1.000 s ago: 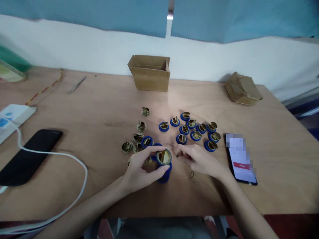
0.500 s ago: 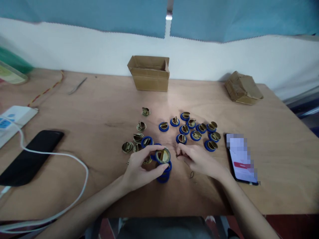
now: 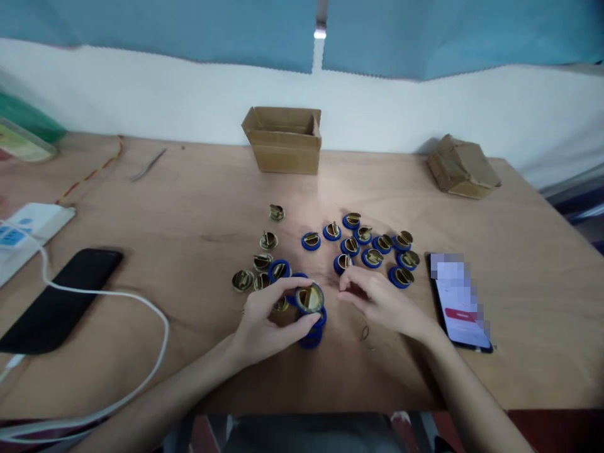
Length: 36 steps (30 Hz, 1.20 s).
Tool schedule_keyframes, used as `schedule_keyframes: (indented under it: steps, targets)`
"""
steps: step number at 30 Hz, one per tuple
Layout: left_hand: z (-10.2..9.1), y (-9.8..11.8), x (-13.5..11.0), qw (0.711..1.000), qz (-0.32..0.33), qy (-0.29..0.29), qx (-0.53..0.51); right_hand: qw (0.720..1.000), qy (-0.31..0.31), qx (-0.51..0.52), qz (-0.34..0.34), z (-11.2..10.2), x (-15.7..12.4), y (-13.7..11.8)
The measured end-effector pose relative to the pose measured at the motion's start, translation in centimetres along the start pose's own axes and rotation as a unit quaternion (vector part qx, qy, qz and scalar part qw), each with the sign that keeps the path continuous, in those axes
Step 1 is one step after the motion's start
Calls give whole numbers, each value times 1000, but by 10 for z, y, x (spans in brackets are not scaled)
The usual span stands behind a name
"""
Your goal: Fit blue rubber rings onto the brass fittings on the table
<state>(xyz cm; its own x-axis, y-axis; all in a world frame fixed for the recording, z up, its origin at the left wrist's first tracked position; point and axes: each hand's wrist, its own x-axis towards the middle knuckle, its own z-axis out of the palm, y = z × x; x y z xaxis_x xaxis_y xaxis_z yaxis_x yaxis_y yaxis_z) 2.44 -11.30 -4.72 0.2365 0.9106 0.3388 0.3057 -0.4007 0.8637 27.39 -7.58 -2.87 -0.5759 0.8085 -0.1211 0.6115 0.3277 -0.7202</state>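
Observation:
My left hand pinches a round brass-coloured disc at its rim between thumb and forefinger. Beneath it lie blue rings, partly covered by the disc and the fingers. To its right, my right hand hovers low over the table with thumb and fingertips drawn together; whatever is between them is too small to make out. Beyond that hand sits a group of brass round pieces with raised flaps in blue rings. Similar pieces without blue rings lie near my left hand, some hidden behind it.
An open cardboard box stands at the back, with a crumpled one to its right. A lit phone lies right; a black device and white cable lie left. Tweezers rest farther back. A small loop lies near my right hand.
My right hand has risen slightly and shifted a little right, its fingertips leaving the tabletop. My left hand keeps the disc in nearly the same place.

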Motion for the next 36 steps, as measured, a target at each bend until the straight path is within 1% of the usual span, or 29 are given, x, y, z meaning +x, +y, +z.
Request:
schedule_keyframes:
  steps: [2,4,6,9,10,12,16,20,22,26,29,32,36]
  targets:
    - [0,2,-1,1000,11,-1,10,999,2,50,-5,-3,0,-2]
    - [1,3,-1,999,27,-2,24,991,-4,133,11,-5,0,-4]
    - [1,3,-2,999,41,-5,35,968,-18,248,46,-4,0,-7]
    - [1,1,-1,997,59,-3,46,913,-33,397,82,-1,1,-11]
    - [0,0,-1,996,66,1,51,901,-30,425,84,0,1,-12]
    - [-1,-1,0,995,81,11,62,890,-17,449,83,3,3,-13]
    - [-4,-1,2,993,94,24,73,888,-1,449,95,5,5,-12]
    - [-3,-2,2,991,106,13,83,893,-9,441,95,5,5,-10]
    - [-2,-3,2,988,129,1,86,906,-14,414,88,7,5,-7]
    - [-1,-5,2,977,190,-13,96,947,-21,313,75,11,4,-3]
    - [0,-6,2,972,206,-12,110,961,-26,263,77,11,4,-2]
    - [0,-5,0,970,217,-15,108,966,-26,245,75,9,5,-2]
    - [1,-4,-1,966,231,-22,113,960,-27,262,94,9,5,-1]
